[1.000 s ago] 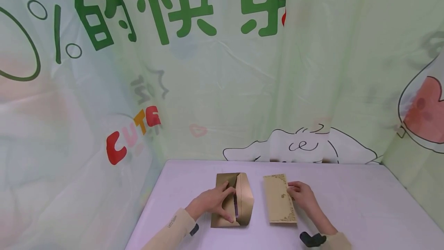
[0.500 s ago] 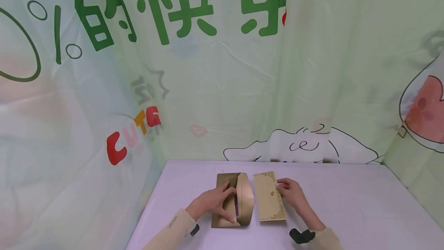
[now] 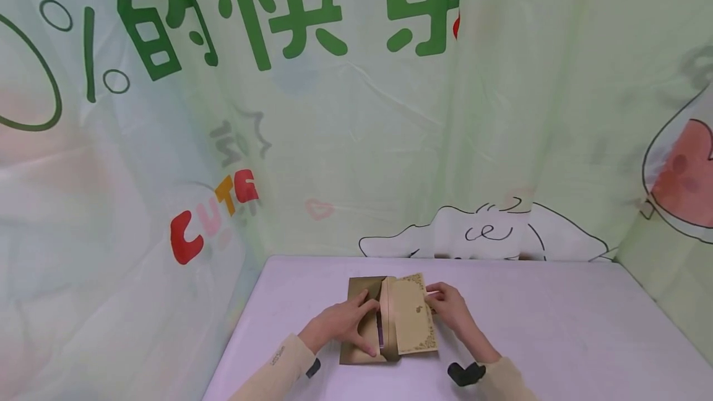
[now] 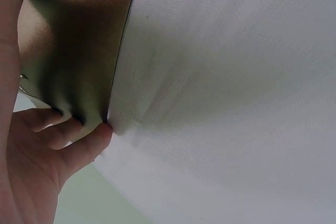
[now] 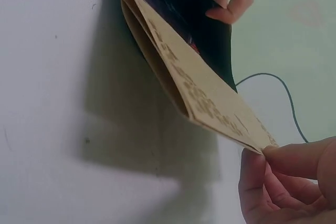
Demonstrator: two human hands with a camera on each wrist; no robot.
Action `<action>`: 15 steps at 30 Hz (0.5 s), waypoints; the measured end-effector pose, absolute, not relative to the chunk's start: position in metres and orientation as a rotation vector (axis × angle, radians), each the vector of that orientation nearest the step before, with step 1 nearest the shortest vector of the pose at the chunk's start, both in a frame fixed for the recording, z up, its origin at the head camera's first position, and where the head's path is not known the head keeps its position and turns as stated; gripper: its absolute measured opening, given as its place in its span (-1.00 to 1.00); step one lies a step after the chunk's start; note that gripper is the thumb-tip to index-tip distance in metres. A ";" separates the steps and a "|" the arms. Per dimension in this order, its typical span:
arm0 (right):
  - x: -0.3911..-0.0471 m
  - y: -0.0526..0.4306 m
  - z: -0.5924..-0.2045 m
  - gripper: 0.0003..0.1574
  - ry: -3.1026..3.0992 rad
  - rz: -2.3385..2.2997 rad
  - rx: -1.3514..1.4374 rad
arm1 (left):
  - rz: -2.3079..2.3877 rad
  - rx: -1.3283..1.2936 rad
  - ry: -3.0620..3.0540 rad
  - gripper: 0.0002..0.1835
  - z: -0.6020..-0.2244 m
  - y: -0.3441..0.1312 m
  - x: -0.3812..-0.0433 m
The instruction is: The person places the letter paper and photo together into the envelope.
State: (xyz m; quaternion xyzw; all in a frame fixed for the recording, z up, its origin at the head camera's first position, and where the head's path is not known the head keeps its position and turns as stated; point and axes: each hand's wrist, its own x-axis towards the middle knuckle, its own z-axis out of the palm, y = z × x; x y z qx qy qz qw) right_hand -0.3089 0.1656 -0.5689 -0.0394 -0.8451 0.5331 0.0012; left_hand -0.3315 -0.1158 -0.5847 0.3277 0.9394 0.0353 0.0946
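In the head view, a gold-brown envelope (image 3: 362, 322) lies on the table with its flap folded out to the right and its mouth parted. My left hand (image 3: 348, 322) lies across it, fingers bent at the mouth's edge; the left wrist view shows fingertips on the envelope's far edge. My right hand (image 3: 449, 307) pinches the right edge of a cream folded card (image 3: 412, 314) with brown corner ornaments. The card is held tilted over the flap, its left edge near the mouth. The right wrist view shows the envelope's dark inside (image 5: 184, 11) beside the card.
A pale lilac table (image 3: 535, 320) extends to both sides of the hands. Behind it and at the left hang printed curtains (image 3: 356, 129) with green characters and cartoon drawings. Dark straps (image 3: 466, 374) sit at the wrists.
My right hand has carried the card leftward, from apart on the right to over the envelope's flap. My left hand has stayed on the envelope.
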 end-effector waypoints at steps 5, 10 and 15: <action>-0.311 0.158 -0.570 -0.68 -2.633 1.688 -0.107 | 0.109 0.970 2.782 0.11 -0.581 -0.114 -0.330; -0.314 0.151 -0.576 -0.69 -2.635 1.693 -0.100 | 0.118 0.965 2.773 0.10 -0.579 -0.113 -0.329; -0.316 0.142 -0.578 -0.68 -2.646 1.687 -0.080 | 0.119 0.941 2.772 0.08 -0.579 -0.114 -0.329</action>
